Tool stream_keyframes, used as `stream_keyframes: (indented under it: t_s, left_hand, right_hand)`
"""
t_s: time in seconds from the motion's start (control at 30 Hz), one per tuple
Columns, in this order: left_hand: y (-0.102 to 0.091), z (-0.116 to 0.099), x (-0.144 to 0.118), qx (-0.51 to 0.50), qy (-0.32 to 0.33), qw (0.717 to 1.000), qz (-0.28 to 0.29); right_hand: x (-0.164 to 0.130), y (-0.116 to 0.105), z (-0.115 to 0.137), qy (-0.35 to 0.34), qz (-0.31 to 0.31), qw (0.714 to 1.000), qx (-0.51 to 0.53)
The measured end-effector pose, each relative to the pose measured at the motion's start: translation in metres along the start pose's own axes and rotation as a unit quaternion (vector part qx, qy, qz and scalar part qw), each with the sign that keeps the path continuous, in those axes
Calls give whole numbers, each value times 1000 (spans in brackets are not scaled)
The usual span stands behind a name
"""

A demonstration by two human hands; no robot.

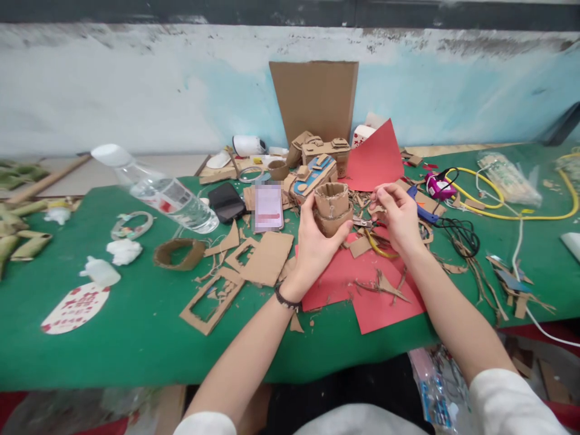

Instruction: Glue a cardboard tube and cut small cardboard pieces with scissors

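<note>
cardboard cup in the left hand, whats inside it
The cardboard cup, gripped by the left hand, shows only its open rim and inner wall; its bottom is hidden from view.

Two bare forearms, white sleeves pushed up, dark beaded bracelet [286, 299] on left wrist

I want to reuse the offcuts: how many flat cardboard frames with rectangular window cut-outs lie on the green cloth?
2. The larger frame lies near the table's front edge, left of the left hand; the smaller frame is just behind it. Others may hide under scraps.
</note>
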State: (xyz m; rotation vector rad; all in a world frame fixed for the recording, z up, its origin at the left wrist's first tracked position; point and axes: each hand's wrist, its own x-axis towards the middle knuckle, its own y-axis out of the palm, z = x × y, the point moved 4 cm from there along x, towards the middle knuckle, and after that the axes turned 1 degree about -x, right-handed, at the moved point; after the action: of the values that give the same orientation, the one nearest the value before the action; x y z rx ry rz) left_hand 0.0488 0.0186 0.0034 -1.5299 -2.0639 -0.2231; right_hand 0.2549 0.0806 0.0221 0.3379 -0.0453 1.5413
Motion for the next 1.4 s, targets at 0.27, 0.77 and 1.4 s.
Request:
stream_keyframes:
  t_s: [0.27, 0.77, 1.4]
  left_hand:
    - [0, 1, -1, 12, -2, 1000, 0]
    - [4, 1, 0, -81, -24, 996, 18]
    - [6, -3, 0, -48, -23, 998, 23]
  right_hand:
    - [3, -4, -2, 13, 35, 999, 17]
    - [-6, 5, 10, 22, 71, 997, 28]
    - [-17, 25, -7, -50, 149, 985, -69]
